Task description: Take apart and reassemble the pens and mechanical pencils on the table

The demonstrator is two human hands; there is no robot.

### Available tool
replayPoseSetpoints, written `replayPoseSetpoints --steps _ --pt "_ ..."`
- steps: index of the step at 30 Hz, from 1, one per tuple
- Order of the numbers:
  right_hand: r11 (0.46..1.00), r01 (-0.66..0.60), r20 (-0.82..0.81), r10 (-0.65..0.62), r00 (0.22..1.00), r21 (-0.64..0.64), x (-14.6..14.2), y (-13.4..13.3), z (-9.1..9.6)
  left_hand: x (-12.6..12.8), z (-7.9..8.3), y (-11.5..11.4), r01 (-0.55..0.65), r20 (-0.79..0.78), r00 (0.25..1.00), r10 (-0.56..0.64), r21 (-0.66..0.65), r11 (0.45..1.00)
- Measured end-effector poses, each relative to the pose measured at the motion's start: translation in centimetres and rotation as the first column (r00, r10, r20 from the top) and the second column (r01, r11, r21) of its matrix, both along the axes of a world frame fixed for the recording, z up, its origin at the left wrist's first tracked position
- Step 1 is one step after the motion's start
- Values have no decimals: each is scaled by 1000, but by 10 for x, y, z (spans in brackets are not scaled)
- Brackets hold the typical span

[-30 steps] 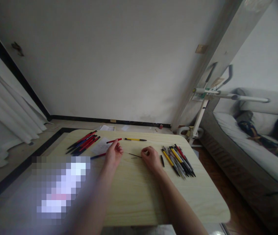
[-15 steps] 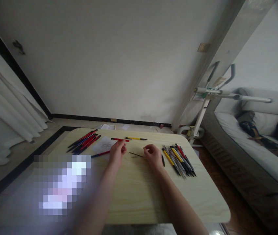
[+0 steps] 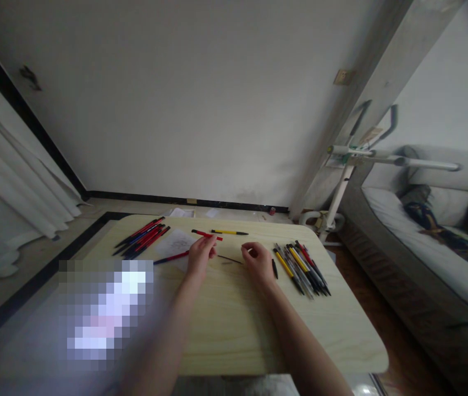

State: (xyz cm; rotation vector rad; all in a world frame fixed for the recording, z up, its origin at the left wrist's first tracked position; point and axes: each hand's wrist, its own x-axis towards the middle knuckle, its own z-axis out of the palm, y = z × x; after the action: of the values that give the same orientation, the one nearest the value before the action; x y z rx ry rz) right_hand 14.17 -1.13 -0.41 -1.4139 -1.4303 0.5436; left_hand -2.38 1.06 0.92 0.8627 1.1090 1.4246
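Observation:
My left hand [image 3: 201, 256] is closed on a red pen barrel [image 3: 214, 237] with a black end, which sticks out past the fingers on both sides. My right hand [image 3: 257, 263] rests over the table with thumb and forefinger curled into a pinch; what is between them, if anything, is too small to make out. A thin dark pen refill [image 3: 230, 259] lies between the hands. Just right of my right hand is a short black pen part [image 3: 274, 268]. Beyond the hands lies a yellow and black pen [image 3: 230, 232]. A red and blue pen [image 3: 171, 257] reaches under my left hand.
Red and blue pens [image 3: 145, 237] form a pile on the table's left. Several yellow, clear and red pens [image 3: 302, 269] lie at the right. A paper sheet [image 3: 176, 242] is on the wooden table [image 3: 234, 330]. A blurred bright patch [image 3: 110, 311] covers the left front.
My left hand has shifted slightly to the right with the red pen barrel. My right hand stays in nearly the same place, still pinched.

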Motion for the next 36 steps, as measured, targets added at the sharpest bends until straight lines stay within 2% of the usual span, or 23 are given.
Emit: replayPoseSetpoints --steps 3,7,17,30,36 --pt "999 -16 -79 14 997 -34 0 3 -1 0 1 -1 9 13 1000 -9 -8 1000" --pt "999 -25 -206 15 978 -43 2 8 -5 3 3 -3 77 5 997 -77 -5 997" --pt "986 -154 -455 105 884 -71 -1 5 0 11 2 -6 129 -51 991 -127 30 991" --pt "964 -249 -489 171 856 -98 -7 1 5 16 5 -11 207 -154 969 -194 71 976" --pt "960 -272 -509 201 837 -70 -6 1 3 16 1 -11 209 -187 963 -193 67 976"
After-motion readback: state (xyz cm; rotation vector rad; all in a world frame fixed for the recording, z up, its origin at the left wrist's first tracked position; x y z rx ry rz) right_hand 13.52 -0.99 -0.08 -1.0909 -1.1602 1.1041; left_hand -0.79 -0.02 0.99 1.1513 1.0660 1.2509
